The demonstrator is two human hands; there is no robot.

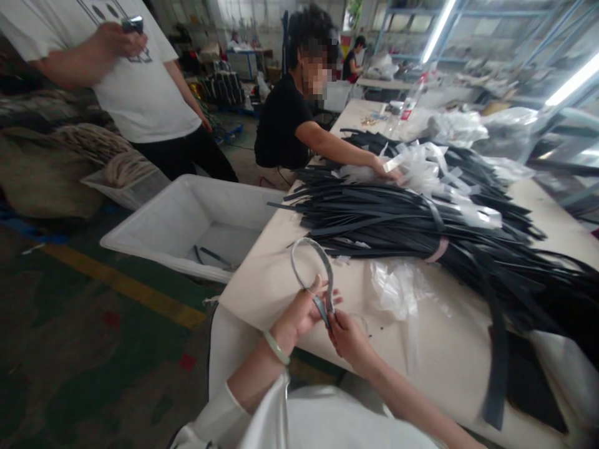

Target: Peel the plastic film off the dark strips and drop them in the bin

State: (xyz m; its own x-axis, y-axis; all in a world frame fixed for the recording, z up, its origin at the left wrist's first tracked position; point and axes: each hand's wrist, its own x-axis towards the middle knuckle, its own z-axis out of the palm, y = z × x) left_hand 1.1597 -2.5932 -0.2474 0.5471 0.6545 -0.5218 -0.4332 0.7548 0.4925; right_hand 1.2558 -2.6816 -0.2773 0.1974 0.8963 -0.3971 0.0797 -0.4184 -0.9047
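Observation:
A grey strip (pixel 329 274) is bent into a loop that stands up over the near edge of the table. My right hand (pixel 349 337) pinches its lower end, where the two ends come together. Beside it, my left hand (pixel 306 308) is palm up with its fingers spread, and the strip passes against the palm. A pale bangle (pixel 276 348) is round my left wrist. Beyond my hands lies a large bundle of dark strips (pixel 374 218), held by a pink band (pixel 438 250).
Crumpled clear plastic (pixel 395 287) lies right of my hands on the table (pixel 262 268). A white bin (pixel 154 218) stands at the left. A seated person (pixel 283 118) reaches over the strips; another person (pixel 140 93) stands beyond the bin.

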